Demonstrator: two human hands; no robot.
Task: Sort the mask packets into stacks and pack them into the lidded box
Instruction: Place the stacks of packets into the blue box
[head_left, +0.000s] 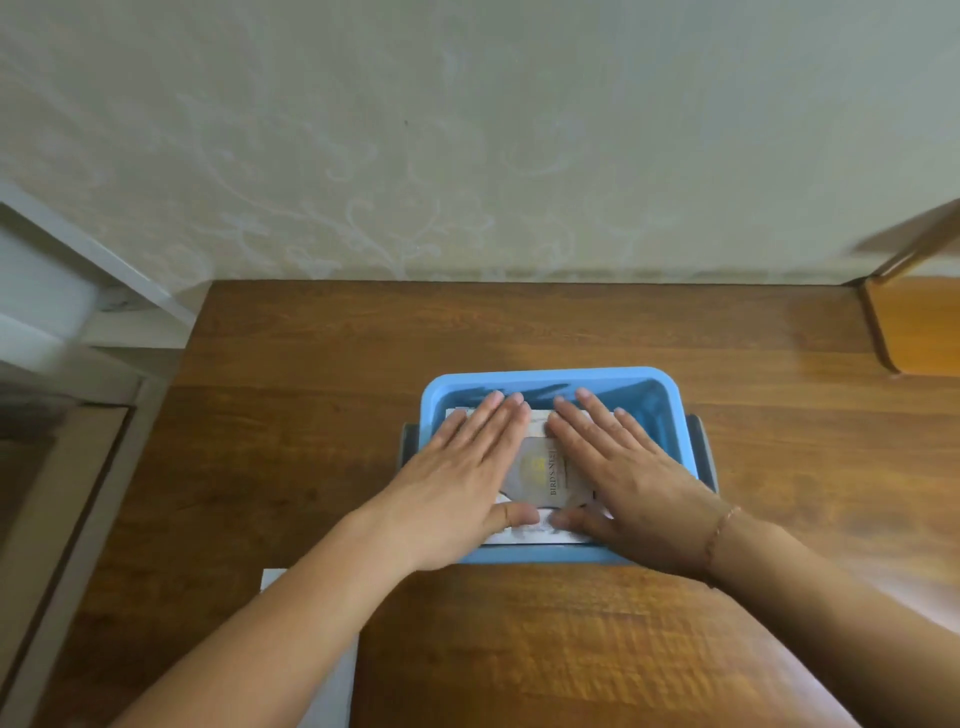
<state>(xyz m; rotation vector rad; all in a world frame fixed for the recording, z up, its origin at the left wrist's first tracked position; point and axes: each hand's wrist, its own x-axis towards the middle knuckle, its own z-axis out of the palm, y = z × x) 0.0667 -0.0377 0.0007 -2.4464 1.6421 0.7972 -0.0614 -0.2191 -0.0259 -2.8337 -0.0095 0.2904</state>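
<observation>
Both forearms reach forward and converge toward the middle. The left hand lies flat, palm down, fingers straight and together, thumb stretched inward. The right hand mirrors it, palm down with fingers extended, thumb tip near the left thumb, a thin bracelet at the wrist.
</observation>
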